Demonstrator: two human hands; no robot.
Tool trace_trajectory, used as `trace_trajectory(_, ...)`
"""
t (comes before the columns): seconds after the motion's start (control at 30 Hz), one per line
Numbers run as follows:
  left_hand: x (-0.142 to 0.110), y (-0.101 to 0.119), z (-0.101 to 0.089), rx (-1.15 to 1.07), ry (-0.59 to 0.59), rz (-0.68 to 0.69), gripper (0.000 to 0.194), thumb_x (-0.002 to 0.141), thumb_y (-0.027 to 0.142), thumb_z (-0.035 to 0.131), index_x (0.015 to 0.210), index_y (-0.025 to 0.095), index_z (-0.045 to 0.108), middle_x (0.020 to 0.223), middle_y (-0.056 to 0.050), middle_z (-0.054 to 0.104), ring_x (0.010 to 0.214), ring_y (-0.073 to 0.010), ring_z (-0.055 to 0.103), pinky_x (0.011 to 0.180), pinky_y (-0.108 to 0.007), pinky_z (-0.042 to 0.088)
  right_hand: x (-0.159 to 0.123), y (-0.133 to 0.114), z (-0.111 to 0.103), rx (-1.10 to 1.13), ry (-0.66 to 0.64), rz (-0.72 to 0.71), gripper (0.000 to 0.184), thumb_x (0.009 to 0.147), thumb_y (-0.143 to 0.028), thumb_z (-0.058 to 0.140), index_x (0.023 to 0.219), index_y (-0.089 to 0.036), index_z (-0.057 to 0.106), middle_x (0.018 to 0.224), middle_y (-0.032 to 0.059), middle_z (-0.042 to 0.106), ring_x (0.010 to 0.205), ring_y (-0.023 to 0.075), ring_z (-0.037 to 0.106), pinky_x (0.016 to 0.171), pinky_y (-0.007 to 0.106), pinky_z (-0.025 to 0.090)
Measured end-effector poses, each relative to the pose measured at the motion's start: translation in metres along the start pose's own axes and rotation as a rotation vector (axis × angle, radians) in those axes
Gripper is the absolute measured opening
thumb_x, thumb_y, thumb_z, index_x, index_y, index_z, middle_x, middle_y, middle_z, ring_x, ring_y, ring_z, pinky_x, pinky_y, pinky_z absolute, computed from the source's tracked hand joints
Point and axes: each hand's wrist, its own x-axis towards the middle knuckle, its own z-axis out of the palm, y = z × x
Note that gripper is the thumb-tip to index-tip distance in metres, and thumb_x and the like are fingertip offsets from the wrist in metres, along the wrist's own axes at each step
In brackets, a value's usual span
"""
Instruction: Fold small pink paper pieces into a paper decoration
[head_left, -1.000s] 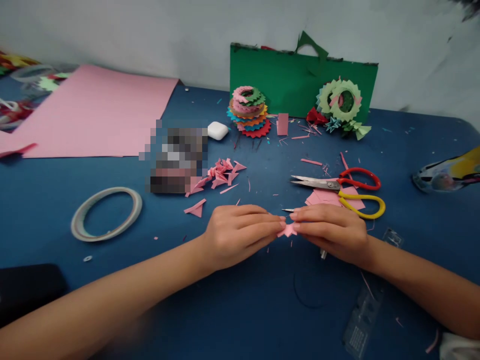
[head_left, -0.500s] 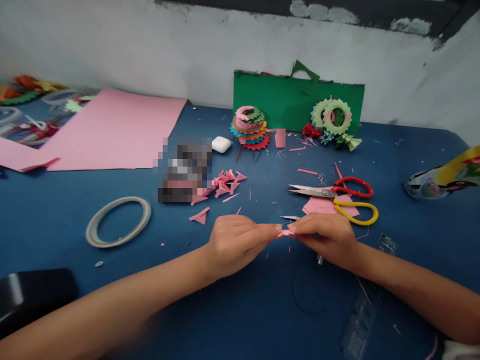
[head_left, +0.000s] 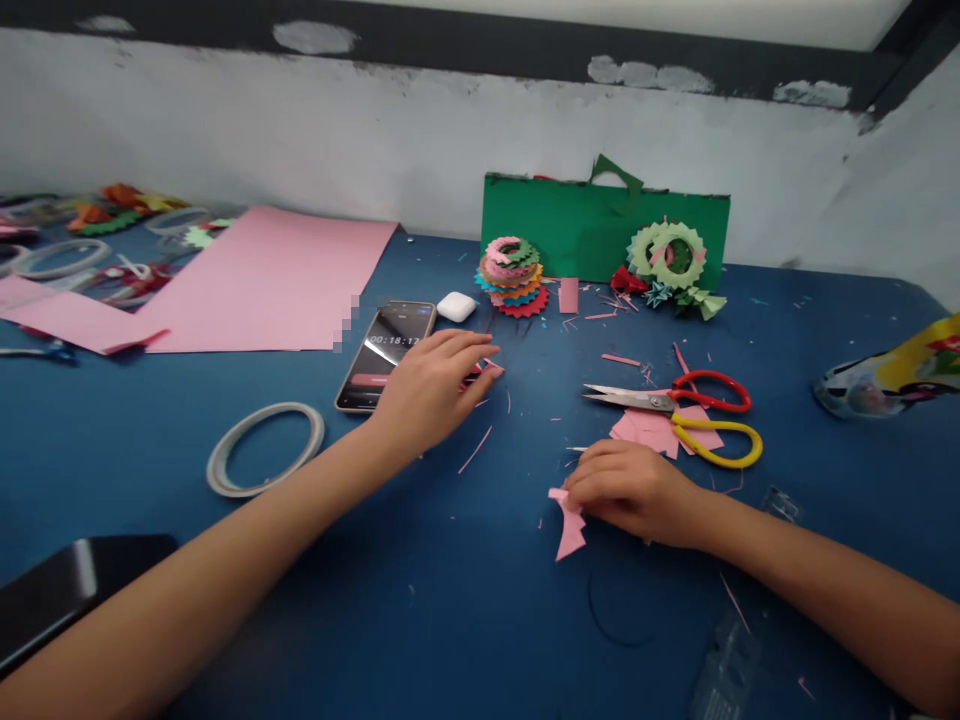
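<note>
Nearest, a folded pink strip (head_left: pixel 571 535) with a toothed edge juts from the fingertips of the right hand (head_left: pixel 637 492), which pinches its upper end; whether its lower tip touches the blue counter (head_left: pixel 465 620) cannot be told. Being paper, it should be almost weightless, stiffest along its folds yet easily creased, and its teeth may slip apart if tugged. A light fingertip hold across the thick folded layers would suit it best, sparing the thin points.

Just beyond the right hand, pink paper slips (head_left: pixel 646 432) lie under scissors (head_left: pixel 667 402); these flat sheets would likely bend readily and are best lifted by an edge.

Farther off, the left hand (head_left: pixel 429 392), fingers bent, covers small folded pieces (head_left: pixel 491 369) beside a phone (head_left: pixel 375 350); whether it grips one is hidden.
</note>
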Motion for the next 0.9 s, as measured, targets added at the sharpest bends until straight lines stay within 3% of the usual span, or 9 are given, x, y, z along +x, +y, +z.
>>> trace_trajectory(0.17, -0.001, -0.017, 0.016, 0.064, -0.047, -0.014, 0.018, 0.087, 0.028, 0.053, 0.091, 0.02, 0.068, 0.097, -0.006, 0.071, 0.094, -0.025, 0.063, 0.09, -0.045, 0.043, -0.001, -0.001, 0.002, -0.155, -0.11, -0.038, 0.023, 0.09, -0.013, 0.049, 0.106, -0.02, 0.062, 0.112, 0.0034, 0.066, 0.105, 0.0179, 0.058, 0.091, 0.035, 0.047)
trace_trajectory(0.27, 0.0, -0.014, 0.011, 0.081, -0.026, -0.008, 0.018, 0.088, 0.027, 0.052, 0.087, 0.02, 0.069, 0.086, -0.005, 0.072, 0.084, -0.0226, 0.064, 0.095, -0.048, 0.038, 0.0, -0.003, 0.0, -0.148, -0.003, -0.006, 0.028, 0.088, -0.009, 0.047, 0.11, -0.02, 0.06, 0.113, 0.0054, 0.065, 0.106, 0.0164, 0.058, 0.091, 0.035, 0.048)
trace_trajectory(0.37, -0.001, 0.006, -0.001, -0.07, 0.05, 0.048, 0.017, 0.088, 0.025, 0.052, 0.087, 0.02, 0.068, 0.085, -0.002, 0.072, 0.081, -0.0178, 0.065, 0.103, -0.046, 0.033, 0.001, -0.008, -0.004, -0.074, 0.243, 0.094, 0.025, 0.086, -0.01, 0.053, 0.107, -0.02, 0.061, 0.107, 0.0068, 0.066, 0.101, 0.0156, 0.061, 0.088, 0.033, 0.05)
trace_trajectory(0.43, -0.005, 0.028, -0.007, -0.376, -0.005, 0.095, 0.013, 0.087, 0.021, 0.055, 0.09, 0.019, 0.068, 0.085, -0.001, 0.072, 0.077, -0.0139, 0.064, 0.098, -0.037, 0.04, 0.002, -0.012, -0.004, -0.014, 0.373, 0.193, 0.027, 0.082, -0.014, 0.062, 0.108, -0.021, 0.06, 0.106, 0.006, 0.066, 0.099, 0.0161, 0.061, 0.085, 0.032, 0.052)
trace_trajectory(0.47, -0.008, 0.04, -0.01, -0.537, -0.085, 0.107, 0.014, 0.087, 0.018, 0.055, 0.092, 0.018, 0.067, 0.087, -0.002, 0.071, 0.08, -0.0132, 0.064, 0.087, -0.029, 0.047, 0.003, -0.014, -0.004, 0.043, 0.405, 0.248, 0.03, 0.08, -0.017, 0.066, 0.109, -0.022, 0.06, 0.105, 0.0053, 0.066, 0.097, 0.0161, 0.062, 0.084, 0.031, 0.053)
trace_trajectory(0.6, -0.021, 0.074, -0.009, -0.844, -0.22, -0.045, 0.008, 0.082, 0.015, 0.062, 0.088, 0.015, 0.066, 0.081, -0.001, 0.07, 0.072, -0.0096, 0.064, 0.065, -0.016, 0.048, 0.004, -0.02, 0.001, 0.348, 0.39, 0.434, 0.026, 0.077, -0.021, 0.07, 0.102, -0.024, 0.063, 0.093, 0.0006, 0.069, 0.082, 0.0129, 0.067, 0.074, 0.024, 0.057)
trace_trajectory(0.7, -0.025, 0.078, -0.006, -0.833, -0.256, -0.137, 0.005, 0.083, 0.017, 0.062, 0.086, 0.016, 0.066, 0.076, 0.001, 0.068, 0.068, -0.0091, 0.062, 0.063, -0.017, 0.047, 0.005, -0.019, 0.001, 0.379, 0.37, 0.49, 0.013, 0.077, -0.021, 0.069, 0.09, -0.023, 0.067, 0.083, -0.0007, 0.07, 0.076, 0.0122, 0.067, 0.069, 0.022, 0.057)
trace_trajectory(0.8, -0.024, 0.071, -0.007, -0.642, -0.362, -0.009, 0.012, 0.084, 0.025, 0.061, 0.094, 0.02, 0.065, 0.088, -0.001, 0.068, 0.082, -0.0153, 0.061, 0.072, -0.025, 0.048, 0.004, -0.011, -0.004, 0.332, 0.36, 0.568, 0.008, 0.079, -0.023, 0.067, 0.087, -0.021, 0.066, 0.082, 0.0006, 0.068, 0.074, 0.0129, 0.066, 0.066, 0.024, 0.056)
trace_trajectory(0.9, -0.024, 0.067, -0.009, -0.473, -0.546, 0.289, 0.025, 0.085, 0.026, 0.06, 0.11, 0.024, 0.061, 0.11, -0.005, 0.062, 0.101, -0.0215, 0.055, 0.082, -0.033, 0.046, 0.002, -0.001, -0.009, 0.364, 0.352, 0.636, 0.01, 0.083, -0.028, 0.061, 0.087, -0.019, 0.06, 0.082, 0.0018, 0.066, 0.073, 0.0141, 0.067, 0.063, 0.025, 0.057)
